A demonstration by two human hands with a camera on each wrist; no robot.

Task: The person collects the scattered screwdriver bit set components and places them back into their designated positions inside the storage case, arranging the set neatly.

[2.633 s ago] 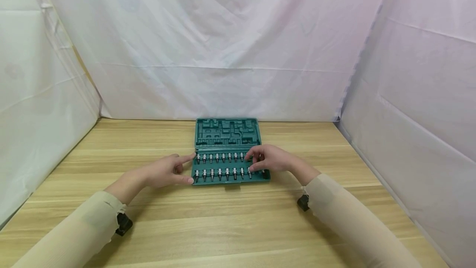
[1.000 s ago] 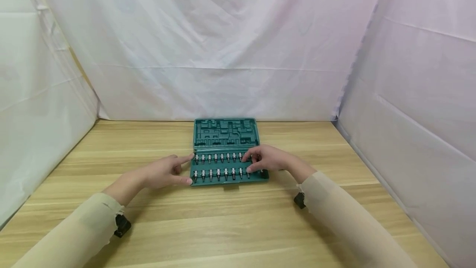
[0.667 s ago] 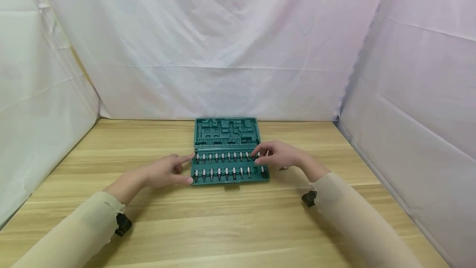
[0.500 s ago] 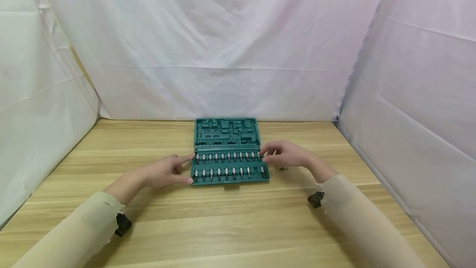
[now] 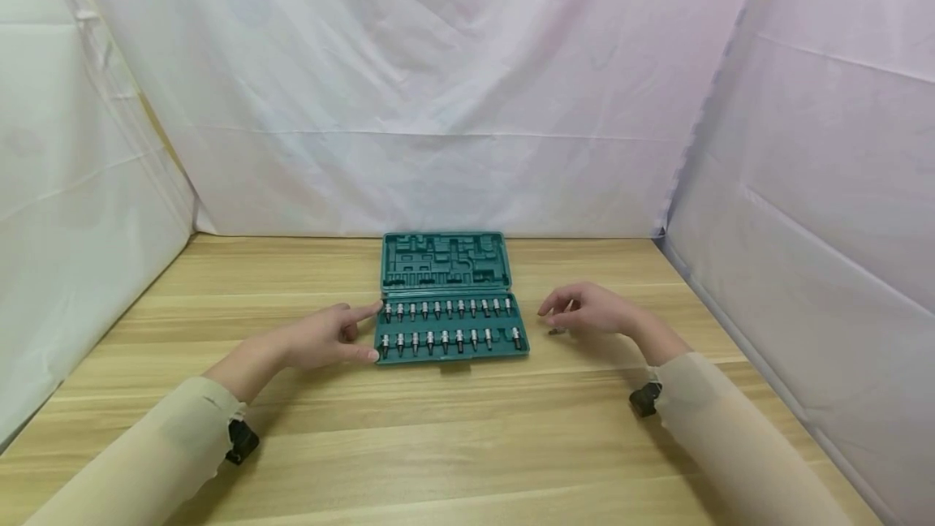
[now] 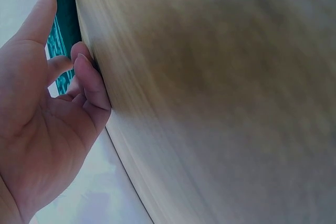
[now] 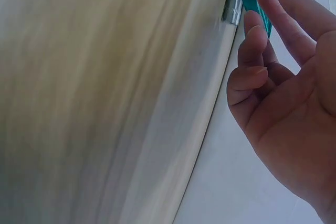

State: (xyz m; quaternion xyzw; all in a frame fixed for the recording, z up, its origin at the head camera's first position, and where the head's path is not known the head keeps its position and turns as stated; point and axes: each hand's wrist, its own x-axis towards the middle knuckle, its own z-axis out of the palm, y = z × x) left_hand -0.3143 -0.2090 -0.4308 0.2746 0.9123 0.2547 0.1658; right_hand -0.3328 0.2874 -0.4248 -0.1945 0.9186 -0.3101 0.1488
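A green bit socket case (image 5: 453,324) lies opened flat on the table, its lid toward the back. Two rows of silver bit sockets (image 5: 445,339) with dark tips fill its tray; the front row has one bare slot near the right end. My left hand (image 5: 321,338) rests at the case's left edge, thumb on the front corner and index finger farther back, both extended. Right of the case, my right hand (image 5: 595,312) hovers with loosely bent fingers and nothing between them. Just below those fingertips a loose bit socket (image 7: 232,8) lies on the table.
The case's moulded lid (image 5: 445,260) lies near the white cloth backdrop (image 5: 438,185). White cloth walls also stand at left and right of the wood-grain table (image 5: 438,445). Dark wrist cameras (image 5: 243,441) sit under both sleeves.
My right hand has left the right part of the tray and moved right, over the table. The tray's right end and the loose bit socket have come into view. The left hand stays put.
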